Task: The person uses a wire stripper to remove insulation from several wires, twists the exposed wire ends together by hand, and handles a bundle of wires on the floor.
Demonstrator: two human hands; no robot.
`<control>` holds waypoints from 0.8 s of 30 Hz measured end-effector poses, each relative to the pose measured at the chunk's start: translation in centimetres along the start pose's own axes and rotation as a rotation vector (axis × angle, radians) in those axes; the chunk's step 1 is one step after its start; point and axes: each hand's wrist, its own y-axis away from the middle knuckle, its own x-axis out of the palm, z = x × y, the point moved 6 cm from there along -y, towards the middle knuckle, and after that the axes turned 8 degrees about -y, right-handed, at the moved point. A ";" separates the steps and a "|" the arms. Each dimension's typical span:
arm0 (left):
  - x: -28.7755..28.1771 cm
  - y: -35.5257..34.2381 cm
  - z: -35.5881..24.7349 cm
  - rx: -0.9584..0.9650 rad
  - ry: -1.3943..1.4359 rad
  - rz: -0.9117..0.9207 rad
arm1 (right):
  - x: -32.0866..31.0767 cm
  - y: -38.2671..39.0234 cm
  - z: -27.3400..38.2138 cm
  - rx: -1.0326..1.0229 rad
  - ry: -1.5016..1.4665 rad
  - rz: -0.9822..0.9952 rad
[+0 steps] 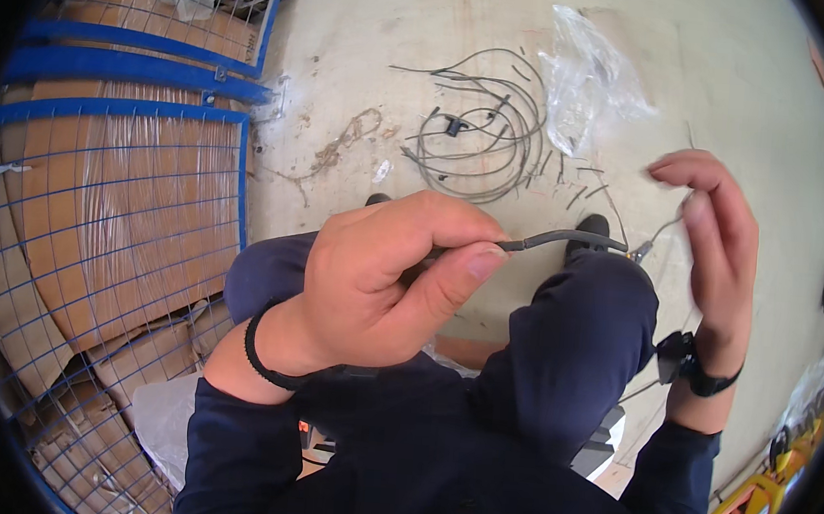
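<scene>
My left hand is closed, pinching a black cable between thumb and forefinger. The cable juts out to the right and bends a little. At its far end is a small grey and yellowish piece, too small to name. From there a thin wire rises to my right thumb, and a thin strand shows above the hand. My right hand is raised at the right, with thumb and forefinger curved and the forefinger's tip blurred. The wire appears to be gripped at the thumb, the contact partly hidden.
A loose coil of dark cable lies on the floor ahead, with short cut pieces near it. Clear plastic film is beyond. Blue wire-mesh cage panels with cardboard stand left. Yellow equipment is at lower right.
</scene>
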 end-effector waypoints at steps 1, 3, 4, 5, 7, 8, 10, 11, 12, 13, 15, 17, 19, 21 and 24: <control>-0.2 0.2 -0.4 0.019 0.014 -0.002 | 2.4 -0.3 4.0 -0.109 0.081 0.117; -0.5 0.4 -1.6 0.063 0.018 0.010 | 5.1 -0.4 7.8 -0.276 0.200 0.202; -0.7 0.6 -2.1 0.081 0.022 0.004 | 6.4 -0.2 9.6 -0.365 0.251 0.237; -0.9 0.8 -2.5 0.094 0.053 -0.002 | 6.8 0.0 10.1 -0.372 0.272 0.235; -1.3 1.5 -2.8 0.110 0.090 -0.020 | 7.5 0.4 10.6 -0.351 0.223 0.235; -1.3 1.6 -2.6 0.085 0.168 0.035 | 7.7 0.5 10.7 -0.324 0.152 0.237; -1.6 2.5 -2.2 0.051 0.248 0.078 | 8.9 0.9 10.6 -0.205 0.024 0.293; -1.5 3.0 -1.8 -0.013 0.396 0.120 | 9.5 1.1 10.2 -0.079 -0.106 0.335; -1.4 3.4 -1.4 -0.074 0.544 0.163 | 10.2 1.4 9.9 0.018 -0.233 0.352; -1.6 3.7 -1.3 -0.070 0.546 0.152 | 10.7 1.6 10.1 0.015 -0.228 0.362; -1.7 4.2 -1.0 -0.078 0.709 0.180 | 11.8 2.1 9.3 0.229 -0.518 0.406; -1.7 4.4 -0.7 -0.074 0.745 0.182 | 12.3 2.3 9.1 0.247 -0.569 0.416; -1.8 4.5 -0.8 -0.070 0.778 0.189 | 12.5 2.4 9.1 0.264 -0.622 0.420; -1.8 4.5 -0.9 -0.065 0.800 0.208 | 12.6 2.5 9.0 0.284 -0.680 0.425; -2.0 4.6 -1.0 -0.042 0.729 0.209 | 12.6 2.6 9.1 0.280 -0.667 0.435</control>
